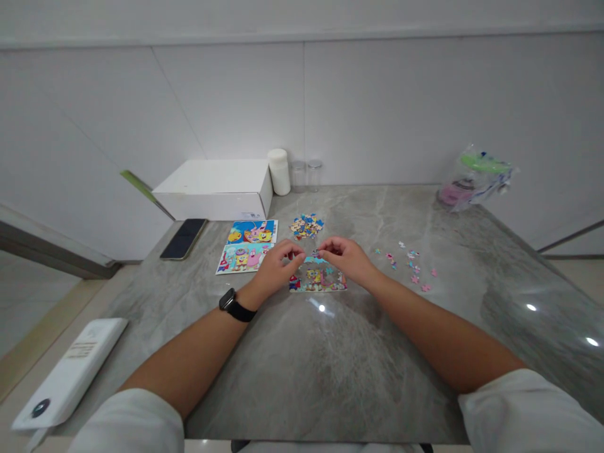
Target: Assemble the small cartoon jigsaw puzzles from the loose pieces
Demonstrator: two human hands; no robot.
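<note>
A partly assembled cartoon jigsaw puzzle [317, 278] lies on the grey marble table [302, 371]. My left hand [276, 267], with a black watch on its wrist, rests at the puzzle's left edge, fingertips pinched near the puzzle's top. My right hand [346, 258] sits at the puzzle's upper right, fingers curled toward the left hand. Whether a small piece sits between the fingertips cannot be told. A heap of loose pieces [306, 226] lies just behind the hands. Two printed picture cards [248, 246] lie to the left.
Scattered pink and blue pieces [409, 262] lie to the right. A dark phone [184, 238], a white box [214, 189], a white canister [279, 171] and two clear jars [306, 174] stand at the back. A plastic bag [473, 178] sits far right, a white device [70, 371] near left.
</note>
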